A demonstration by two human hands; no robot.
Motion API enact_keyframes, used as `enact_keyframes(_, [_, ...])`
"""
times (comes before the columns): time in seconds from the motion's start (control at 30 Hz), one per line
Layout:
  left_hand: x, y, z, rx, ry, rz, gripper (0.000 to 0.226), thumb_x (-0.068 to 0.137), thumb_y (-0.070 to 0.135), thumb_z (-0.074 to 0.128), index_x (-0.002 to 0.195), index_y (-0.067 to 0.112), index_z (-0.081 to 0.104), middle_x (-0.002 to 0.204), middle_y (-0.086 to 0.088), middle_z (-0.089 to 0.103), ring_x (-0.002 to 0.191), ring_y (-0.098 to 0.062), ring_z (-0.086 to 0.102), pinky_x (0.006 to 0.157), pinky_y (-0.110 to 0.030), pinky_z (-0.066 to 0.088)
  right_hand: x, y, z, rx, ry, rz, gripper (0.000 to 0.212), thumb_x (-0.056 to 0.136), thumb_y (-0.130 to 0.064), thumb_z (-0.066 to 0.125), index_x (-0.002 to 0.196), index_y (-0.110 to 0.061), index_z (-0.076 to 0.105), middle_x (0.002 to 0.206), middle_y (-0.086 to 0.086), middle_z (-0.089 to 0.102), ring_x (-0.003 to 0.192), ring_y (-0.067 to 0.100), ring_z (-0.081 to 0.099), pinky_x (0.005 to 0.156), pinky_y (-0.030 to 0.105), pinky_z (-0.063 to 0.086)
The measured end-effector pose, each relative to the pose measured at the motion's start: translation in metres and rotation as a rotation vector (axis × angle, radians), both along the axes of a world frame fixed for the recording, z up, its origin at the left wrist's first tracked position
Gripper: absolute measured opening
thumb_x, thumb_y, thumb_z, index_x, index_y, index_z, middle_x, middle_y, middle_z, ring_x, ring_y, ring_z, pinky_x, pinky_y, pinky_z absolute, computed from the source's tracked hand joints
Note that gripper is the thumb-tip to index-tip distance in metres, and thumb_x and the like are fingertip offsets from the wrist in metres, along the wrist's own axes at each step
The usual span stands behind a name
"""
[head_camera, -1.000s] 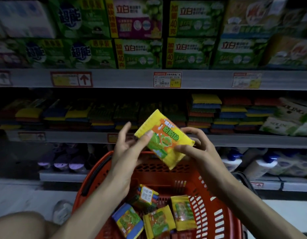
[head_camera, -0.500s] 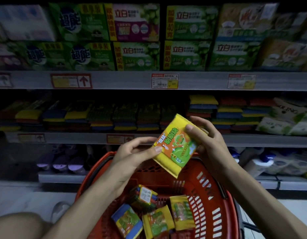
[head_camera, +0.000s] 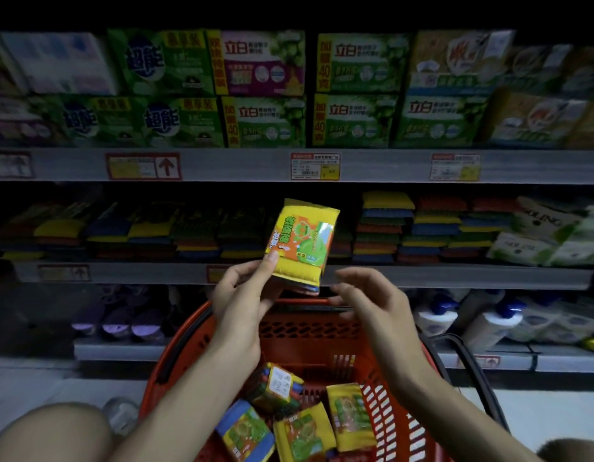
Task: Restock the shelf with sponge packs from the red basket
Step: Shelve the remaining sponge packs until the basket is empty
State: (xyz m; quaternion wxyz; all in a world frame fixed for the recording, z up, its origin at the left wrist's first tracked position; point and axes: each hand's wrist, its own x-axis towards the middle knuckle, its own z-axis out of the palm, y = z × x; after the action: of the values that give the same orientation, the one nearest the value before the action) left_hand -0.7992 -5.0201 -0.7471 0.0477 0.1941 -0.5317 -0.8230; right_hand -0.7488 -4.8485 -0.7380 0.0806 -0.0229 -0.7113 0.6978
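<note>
My left hand [head_camera: 242,305] pinches the sponge pack [head_camera: 302,241] upright over the red basket [head_camera: 175,355], far rim at 12 o'clock, my right hand [head_camera: 372,308] slack and empty at its 3 o'clock; I should lay it flat, edges squared, onto the shelf [head_camera: 455,276] stacks.

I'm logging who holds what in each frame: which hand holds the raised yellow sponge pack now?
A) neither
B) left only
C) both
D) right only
B: the left hand pinches the yellow sponge pack at its lower left corner, while the right hand is open beside it, holding nothing.
</note>
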Motion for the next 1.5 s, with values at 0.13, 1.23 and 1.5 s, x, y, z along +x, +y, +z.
enact_keyframes(0.13, [-0.001, 0.013, -0.001, 0.013, 0.014, 0.023, 0.028, 0.084, 0.021, 0.083, 0.102, 0.004, 0.071, 0.096, -0.010, 0.080, 0.093, -0.018, 0.077, 0.082, -0.037, 0.061, 0.004, -0.008, -0.003, 0.084, 0.041, 0.040, 0.027, 0.098, -0.013, 0.064, 0.121, -0.026, 0.070, 0.114, -0.013, 0.074, 0.109, 0.003, 0.068, 0.090, 0.027, 0.056])
enact_keyframes(1.23, [-0.047, 0.053, 0.005, -0.255, 0.070, -0.131, 0.049, 0.095, -0.008, 0.055, 0.140, 0.011, 0.061, 0.123, -0.002, 0.070, 0.110, -0.010, 0.067, 0.109, -0.038, 0.051, -0.071, 0.011, -0.010, 0.056, 0.093, -0.119, 0.072, 0.080, -0.007, 0.056, 0.148, -0.029, 0.049, 0.142, -0.016, 0.055, 0.135, -0.002, 0.048, 0.112, 0.048, 0.046])
enact_keyframes(1.5, [-0.055, 0.057, 0.005, -0.310, 0.079, -0.122, 0.048, 0.095, -0.006, 0.057, 0.141, 0.008, 0.060, 0.123, 0.002, 0.069, 0.105, -0.004, 0.066, 0.099, -0.021, 0.052, -0.083, 0.005, -0.013, -0.022, 0.045, -0.148, 0.074, 0.072, -0.012, 0.055, 0.145, -0.025, 0.051, 0.141, -0.011, 0.056, 0.136, 0.009, 0.050, 0.113, 0.048, 0.045])
